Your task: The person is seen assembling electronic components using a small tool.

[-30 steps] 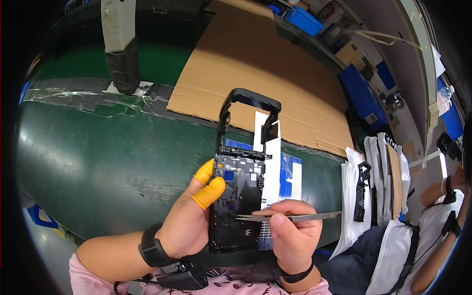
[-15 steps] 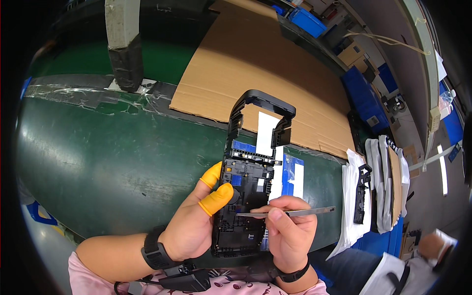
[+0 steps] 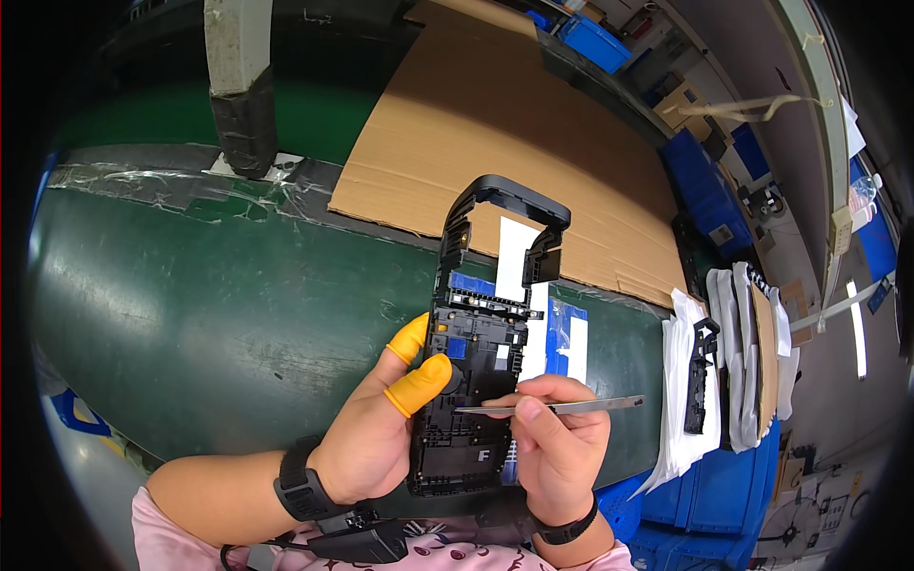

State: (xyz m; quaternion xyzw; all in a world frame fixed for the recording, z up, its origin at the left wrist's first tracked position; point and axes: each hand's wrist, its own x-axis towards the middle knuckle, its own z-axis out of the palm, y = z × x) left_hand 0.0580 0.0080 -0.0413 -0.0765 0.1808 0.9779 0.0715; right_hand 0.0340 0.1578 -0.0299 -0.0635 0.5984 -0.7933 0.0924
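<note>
The left hand [image 3: 369, 433] is clasping a black plastic frame [image 3: 486, 357] above the green table [image 3: 219, 333].
The right hand [image 3: 562, 443] is pinching metal tweezers [image 3: 609, 404], their tips lying over the frame's lower half.

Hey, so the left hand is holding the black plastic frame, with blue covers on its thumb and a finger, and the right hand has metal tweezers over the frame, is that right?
Not quite: the covers are yellow, not blue, as the head view shows. The left hand does hold the black plastic frame, and the right hand has metal tweezers over it.
</note>
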